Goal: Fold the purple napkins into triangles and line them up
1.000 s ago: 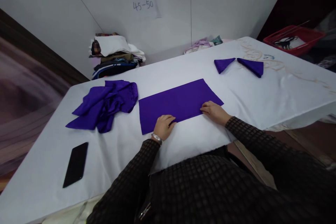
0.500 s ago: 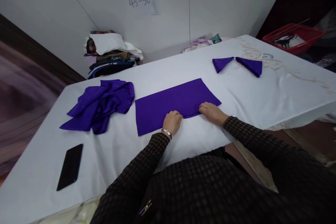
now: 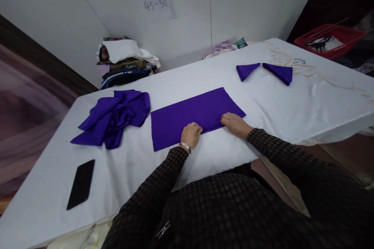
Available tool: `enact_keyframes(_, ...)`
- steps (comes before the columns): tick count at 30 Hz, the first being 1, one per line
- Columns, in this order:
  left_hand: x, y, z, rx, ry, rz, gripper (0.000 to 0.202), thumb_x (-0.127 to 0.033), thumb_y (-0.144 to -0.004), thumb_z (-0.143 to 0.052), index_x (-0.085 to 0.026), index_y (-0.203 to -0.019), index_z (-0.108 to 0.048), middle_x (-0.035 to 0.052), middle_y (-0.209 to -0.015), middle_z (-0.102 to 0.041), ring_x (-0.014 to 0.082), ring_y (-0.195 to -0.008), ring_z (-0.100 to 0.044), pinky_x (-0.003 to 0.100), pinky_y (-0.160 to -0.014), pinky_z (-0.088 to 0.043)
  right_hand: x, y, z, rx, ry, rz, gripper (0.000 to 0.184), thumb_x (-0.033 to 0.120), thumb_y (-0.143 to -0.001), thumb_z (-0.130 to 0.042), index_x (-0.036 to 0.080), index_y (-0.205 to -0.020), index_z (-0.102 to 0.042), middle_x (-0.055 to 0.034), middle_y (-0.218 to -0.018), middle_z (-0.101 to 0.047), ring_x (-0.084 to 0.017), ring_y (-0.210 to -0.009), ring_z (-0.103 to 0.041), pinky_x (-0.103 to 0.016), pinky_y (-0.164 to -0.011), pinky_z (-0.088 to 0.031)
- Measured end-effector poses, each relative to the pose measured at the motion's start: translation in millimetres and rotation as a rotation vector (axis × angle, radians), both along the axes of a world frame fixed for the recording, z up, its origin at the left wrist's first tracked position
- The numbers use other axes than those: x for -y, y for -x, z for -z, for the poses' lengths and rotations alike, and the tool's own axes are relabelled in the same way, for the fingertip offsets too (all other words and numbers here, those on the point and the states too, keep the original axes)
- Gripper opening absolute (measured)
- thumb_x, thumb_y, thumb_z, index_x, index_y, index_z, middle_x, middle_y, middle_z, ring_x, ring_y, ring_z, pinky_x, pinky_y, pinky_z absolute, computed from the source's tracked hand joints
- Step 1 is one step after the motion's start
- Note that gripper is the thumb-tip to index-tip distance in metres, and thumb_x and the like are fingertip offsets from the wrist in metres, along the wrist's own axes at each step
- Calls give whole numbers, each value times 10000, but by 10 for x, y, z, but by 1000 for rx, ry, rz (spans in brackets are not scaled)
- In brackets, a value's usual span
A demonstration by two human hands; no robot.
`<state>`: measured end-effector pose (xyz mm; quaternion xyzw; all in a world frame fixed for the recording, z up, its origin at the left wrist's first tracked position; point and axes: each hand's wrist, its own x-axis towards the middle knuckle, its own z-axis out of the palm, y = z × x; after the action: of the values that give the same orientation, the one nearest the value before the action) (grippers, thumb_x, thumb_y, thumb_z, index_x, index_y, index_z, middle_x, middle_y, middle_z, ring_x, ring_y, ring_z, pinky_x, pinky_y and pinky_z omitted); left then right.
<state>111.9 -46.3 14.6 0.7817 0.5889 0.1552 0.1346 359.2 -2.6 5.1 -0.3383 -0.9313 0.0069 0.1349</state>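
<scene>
A purple cloth napkin (image 3: pixel 195 109), folded into a long rectangle, lies flat in front of me. My left hand (image 3: pixel 191 134) pinches its near edge around the middle, fingers curled together. Farther right along that same edge, my right hand (image 3: pixel 235 124) has its fingers closed on the cloth. Between the hands the edge is slightly gathered. Left of the napkin sits a crumpled heap of purple cloth (image 3: pixel 117 116). Two purple pieces folded into triangles, a left one (image 3: pixel 247 71) and a right one (image 3: pixel 279 73), rest at the back right.
A white cloth covers the table (image 3: pixel 292 116). A black phone (image 3: pixel 81 184) lies at the front left. Folded clothes (image 3: pixel 125 62) are stacked by the wall, with lilac fabric (image 3: pixel 220 48) farther right. A red basket (image 3: pixel 336 44) stands beyond the right end.
Both hands keep their grip on the napkin's near edge and have barely moved. The view has shifted slightly; the cloths lie as before.
</scene>
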Motion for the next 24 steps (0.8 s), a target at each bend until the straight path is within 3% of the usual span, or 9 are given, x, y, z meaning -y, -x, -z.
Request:
enact_keyframes(5, 64, -24, -14, -41, -32, -5, 183, -229, -895, -451, -203, -857, -629, 33, -916, -634, 171, -876, -526, 312, -767, -374, 12, -16, 45, -51, 5, -7, 253, 78, -901, -348, 157, -845, -582, -86, -878, -579, -196, -781, -456, -312, -724, -339)
enact_keyframes(15, 165, -62, -24, -275, -56, 136, 208, -224, -914, -415, -200, -899, -621, 60, -979, -619, 199, -916, -508, 348, -771, -374, 80, -54, 45, -34, 17, -13, 248, 86, -908, -344, 146, -866, -581, -104, -954, -586, -204, -826, -459, -323, -753, -342)
enact_keyframes(24, 148, -28, 0, -345, -80, 123, 226, -247, -917, -412, -232, -952, -634, 40, -1023, -628, 198, -929, -513, 344, -774, -401, 117, -62, -25, -35, 50, -28, 210, 132, -913, -385, 146, -862, -589, -109, -970, -588, -204, -851, -485, -330, -762, -361)
